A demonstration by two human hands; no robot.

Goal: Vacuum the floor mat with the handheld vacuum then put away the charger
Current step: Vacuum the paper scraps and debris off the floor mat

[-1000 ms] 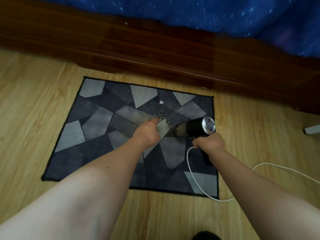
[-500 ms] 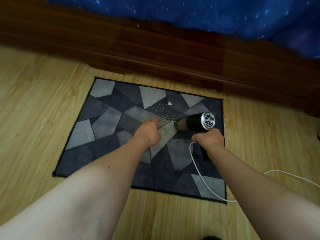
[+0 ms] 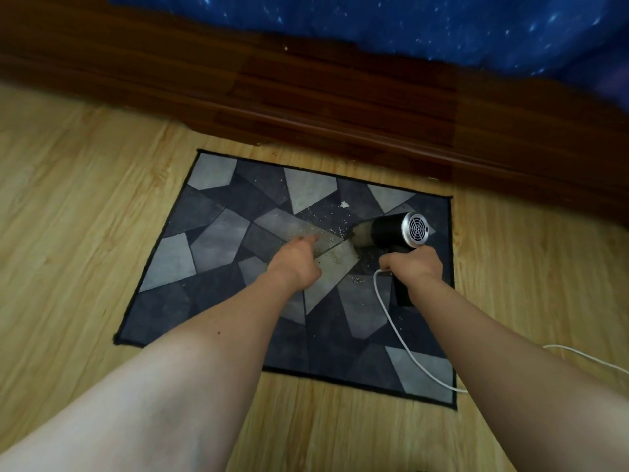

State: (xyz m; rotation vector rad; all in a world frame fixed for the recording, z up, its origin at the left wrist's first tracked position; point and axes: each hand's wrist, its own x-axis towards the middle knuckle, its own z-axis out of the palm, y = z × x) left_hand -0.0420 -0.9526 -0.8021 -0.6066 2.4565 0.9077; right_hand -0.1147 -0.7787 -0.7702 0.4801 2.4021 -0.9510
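Note:
A grey and dark blue patchwork floor mat [image 3: 211, 240] lies on the wooden floor. Small crumbs and a white scrap [image 3: 344, 204] are scattered near its middle. My right hand [image 3: 413, 267] grips the handle of the black handheld vacuum [image 3: 391, 230], whose nozzle points left onto the crumbs and whose silver grille faces me. A white charger cable [image 3: 401, 338] runs from the handle across the mat to the right. My left hand [image 3: 297, 264] presses flat on the mat just left of the nozzle, fingers stretched forward.
A dark wooden bed frame [image 3: 340, 97] with a blue starry sheet [image 3: 374, 25] borders the mat's far side. Light wooden flooring [image 3: 75, 212] surrounds the mat on the left, near and right sides.
The vacuum and my right hand have crept slightly toward the mat's far right. My left hand stays pressed on the mat. The view has shifted, so the mat appears further right.

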